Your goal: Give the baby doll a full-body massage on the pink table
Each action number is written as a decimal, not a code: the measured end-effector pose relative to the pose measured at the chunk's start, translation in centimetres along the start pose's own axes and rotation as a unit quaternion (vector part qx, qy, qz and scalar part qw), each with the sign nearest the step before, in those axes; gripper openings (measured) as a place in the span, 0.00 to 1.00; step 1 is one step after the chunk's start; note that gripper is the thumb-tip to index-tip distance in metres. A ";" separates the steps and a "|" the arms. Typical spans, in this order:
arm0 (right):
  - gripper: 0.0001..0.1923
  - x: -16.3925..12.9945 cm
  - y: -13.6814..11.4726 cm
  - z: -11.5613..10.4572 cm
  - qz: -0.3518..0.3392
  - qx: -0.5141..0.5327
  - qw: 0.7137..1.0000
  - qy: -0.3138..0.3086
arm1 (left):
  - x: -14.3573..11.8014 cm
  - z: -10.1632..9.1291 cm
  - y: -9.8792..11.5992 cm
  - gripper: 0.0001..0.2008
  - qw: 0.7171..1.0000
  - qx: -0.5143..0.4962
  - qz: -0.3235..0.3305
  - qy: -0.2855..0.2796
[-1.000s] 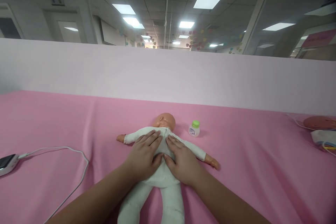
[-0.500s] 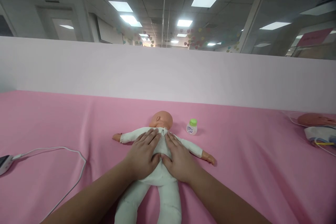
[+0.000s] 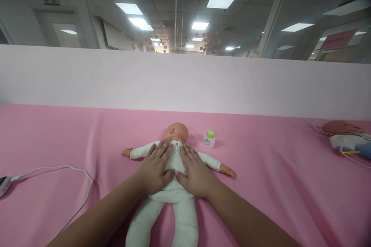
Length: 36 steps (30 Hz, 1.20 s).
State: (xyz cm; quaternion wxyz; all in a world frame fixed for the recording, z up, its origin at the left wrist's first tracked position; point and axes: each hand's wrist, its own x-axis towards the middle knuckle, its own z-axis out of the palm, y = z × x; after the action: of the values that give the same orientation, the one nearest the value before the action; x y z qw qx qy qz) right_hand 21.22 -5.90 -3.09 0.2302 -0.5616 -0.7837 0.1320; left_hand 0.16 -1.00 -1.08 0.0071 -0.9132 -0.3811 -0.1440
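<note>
A baby doll [image 3: 174,197] in a white suit lies on its back on the pink cloth [image 3: 275,185], head away from me and arms spread. My left hand [image 3: 155,169] rests flat on the left side of its chest, fingers apart. My right hand [image 3: 194,171] lies flat on the right side, thumb tip close to the left thumb. Neither hand grips anything. A small white bottle with a green cap [image 3: 209,139] stands just right of the doll's head.
A white cable [image 3: 72,173] loops across the cloth at the left to a device [image 3: 3,185] at the edge. At the far right lie a pink object [image 3: 342,127] and a white bundle with cords [image 3: 348,142]. A pale partition [image 3: 185,81] stands behind the cloth.
Both hands stay flat on the doll's chest, shifted slightly. The view has drifted, so everything sits a little further left and higher in the picture.
</note>
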 end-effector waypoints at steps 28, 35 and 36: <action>0.20 -0.8 3.4 -4.4 0.121 -0.072 0.979 0.147 | -0.5 -0.8 -5.6 0.24 0.943 -0.124 -0.281 0.126; 0.14 -1.1 3.4 -5.1 0.166 -0.004 0.979 0.114 | -0.8 -1.9 -5.1 0.23 0.934 -0.139 -0.308 0.118; 0.15 -1.2 3.1 -5.0 0.171 0.017 0.980 0.098 | -0.8 -1.8 -5.0 0.27 0.927 -0.167 -0.322 0.097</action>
State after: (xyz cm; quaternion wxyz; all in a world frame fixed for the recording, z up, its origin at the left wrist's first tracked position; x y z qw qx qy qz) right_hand 26.63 -6.22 -0.47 0.2899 -0.6935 -0.6473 0.1267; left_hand -4.28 1.77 0.01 -0.1551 -0.7112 -0.6222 -0.2880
